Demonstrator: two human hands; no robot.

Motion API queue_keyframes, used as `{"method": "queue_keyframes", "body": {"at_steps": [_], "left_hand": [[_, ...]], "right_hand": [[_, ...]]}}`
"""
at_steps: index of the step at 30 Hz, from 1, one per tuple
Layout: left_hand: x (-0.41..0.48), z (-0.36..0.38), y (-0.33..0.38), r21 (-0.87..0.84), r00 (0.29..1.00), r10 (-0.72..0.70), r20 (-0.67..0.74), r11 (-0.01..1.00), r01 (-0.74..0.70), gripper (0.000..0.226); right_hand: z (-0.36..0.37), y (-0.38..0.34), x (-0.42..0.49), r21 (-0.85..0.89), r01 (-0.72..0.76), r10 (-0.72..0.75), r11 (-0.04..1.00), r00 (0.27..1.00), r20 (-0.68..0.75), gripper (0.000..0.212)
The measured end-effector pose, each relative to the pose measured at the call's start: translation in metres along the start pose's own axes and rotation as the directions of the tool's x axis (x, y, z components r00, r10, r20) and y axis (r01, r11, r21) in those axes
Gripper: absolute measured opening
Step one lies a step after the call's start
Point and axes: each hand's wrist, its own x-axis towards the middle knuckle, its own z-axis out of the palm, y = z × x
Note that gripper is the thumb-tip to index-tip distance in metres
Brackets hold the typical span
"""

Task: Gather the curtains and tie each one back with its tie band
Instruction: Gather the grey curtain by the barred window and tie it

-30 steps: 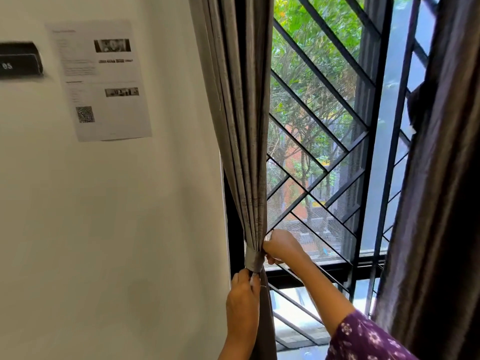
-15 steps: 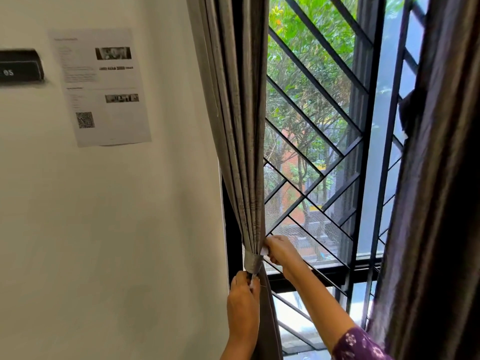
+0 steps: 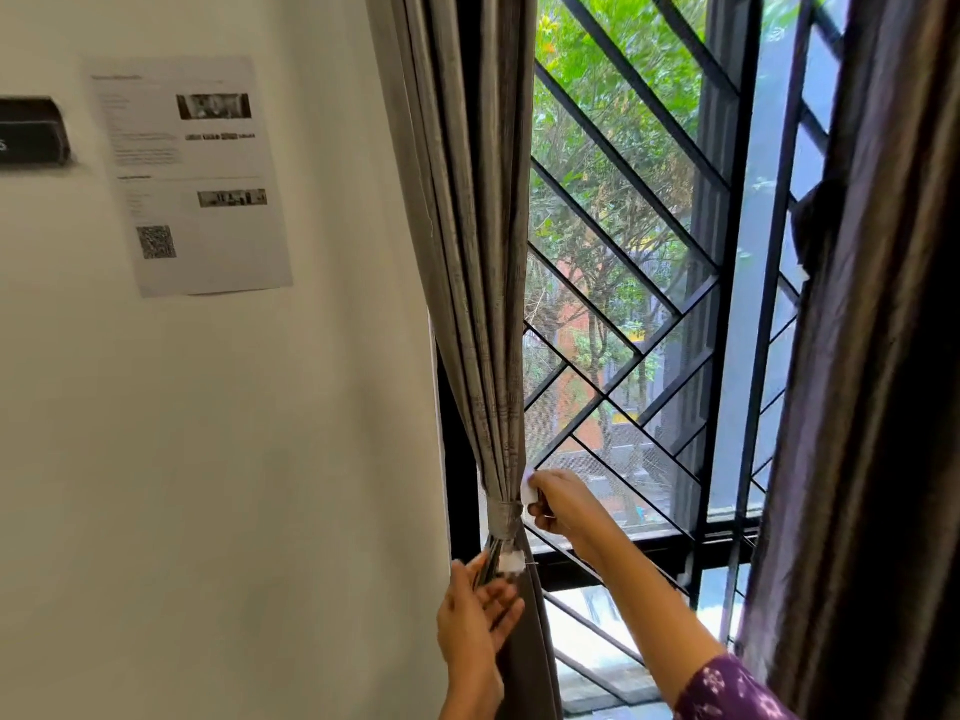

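Observation:
The left grey curtain (image 3: pixel 467 252) hangs gathered into a tight bundle beside the wall. A matching grey tie band (image 3: pixel 505 519) is wrapped around it at sill height, with a white patch (image 3: pixel 511 561) showing just below the band. My right hand (image 3: pixel 563 504) pinches the band's white end (image 3: pixel 529 492) at the bundle's right side. My left hand (image 3: pixel 475 623) is below the band with fingers spread, resting against the curtain's lower part. The right curtain (image 3: pixel 872 407), dark brown, hangs loose at the right edge.
A black window frame with a diagonal metal grille (image 3: pixel 639 283) is behind the curtains, trees outside. On the cream wall to the left hang a printed sheet (image 3: pixel 192 174) with a QR code and a black sign (image 3: pixel 31 132).
My left hand has come off the curtain bundle and its fingers have spread, exposing a white patch under the band. My right hand keeps its pinch on the band's end. The view shifted slightly.

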Motion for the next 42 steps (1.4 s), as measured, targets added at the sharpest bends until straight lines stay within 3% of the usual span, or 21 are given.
{"method": "queue_keyframes", "body": {"at_steps": [1, 3, 6, 8, 11, 15, 17, 22, 30, 34, 36, 38, 40, 42], "left_hand": [[0.003, -0.002, 0.003, 0.05, 0.999, 0.013, -0.033, 0.999, -0.011, 0.02], [0.014, -0.009, 0.008, 0.242, 0.979, 0.191, -0.078, 0.956, -0.167, 0.007], [0.031, -0.015, 0.018, 0.323, 0.92, 0.379, 0.102, 0.862, -0.391, 0.022], [0.04, -0.013, 0.019, 0.306, 0.906, 0.368, 0.207, 0.855, -0.418, 0.024], [0.046, -0.011, 0.016, 0.322, 0.876, 0.414, 0.247, 0.817, -0.477, 0.024], [0.06, -0.01, 0.018, 0.405, 0.833, 0.465, 0.3, 0.729, -0.552, 0.035], [0.066, -0.007, 0.015, 0.469, 0.834, 0.454, 0.313, 0.69, -0.552, 0.035], [0.062, -0.004, -0.005, 0.51, 0.891, 0.372, 0.26, 0.73, -0.454, 0.023], [0.057, -0.005, -0.001, 0.397, 0.924, 0.319, 0.208, 0.836, -0.378, 0.028], [0.054, 0.003, 0.004, 0.499, 0.922, 0.362, 0.136, 0.779, -0.38, 0.022], [0.047, 0.01, 0.004, 0.481, 0.946, 0.325, 0.005, 0.828, -0.288, 0.025], [0.038, 0.02, 0.001, 0.456, 0.996, 0.092, -0.011, 0.887, -0.077, 0.032], [0.037, 0.032, -0.005, 0.226, 0.971, -0.22, 0.097, 0.955, 0.194, 0.043], [0.039, 0.04, -0.002, -0.071, 0.883, -0.414, 0.221, 0.896, 0.438, 0.047]], "right_hand": [[0.0, 0.001, 0.0, 0.017, 0.001, -0.001, 1.0, 1.0, 0.008, 0.03], [-0.001, 0.003, 0.002, 0.046, 0.01, -0.011, 0.999, 1.0, 0.026, 0.029], [-0.002, 0.01, 0.004, 0.104, 0.027, -0.033, 0.994, 0.997, 0.063, 0.024], [-0.002, 0.021, 0.006, 0.126, 0.04, -0.05, 0.991, 0.995, 0.083, 0.018], [-0.002, 0.044, 0.008, 0.102, 0.072, -0.084, 0.992, 0.989, 0.118, 0.014], [-0.003, 0.071, 0.012, -0.032, 0.121, -0.115, 0.992, 0.982, 0.147, 0.045], [-0.002, 0.077, 0.019, -0.132, 0.17, -0.155, 0.977, 0.98, 0.122, 0.052], [0.004, 0.081, 0.035, -0.213, 0.272, -0.258, 0.938, 0.962, 0.093, 0.03], [0.0, 0.087, 0.044, -0.228, 0.321, -0.286, 0.919, 0.943, 0.171, 0.036], [-0.003, 0.082, 0.046, -0.259, 0.333, -0.298, 0.907, 0.94, 0.167, 0.034], [-0.003, 0.081, 0.048, -0.272, 0.35, -0.314, 0.896, 0.934, 0.169, 0.031], [-0.004, 0.08, 0.05, -0.319, 0.38, -0.341, 0.868, 0.924, 0.173, 0.03], [-0.005, 0.08, 0.052, -0.419, 0.44, -0.406, 0.794, 0.898, 0.172, 0.03], [-0.005, 0.08, 0.051, -0.525, 0.514, -0.51, 0.678, 0.843, 0.167, 0.031]]}}
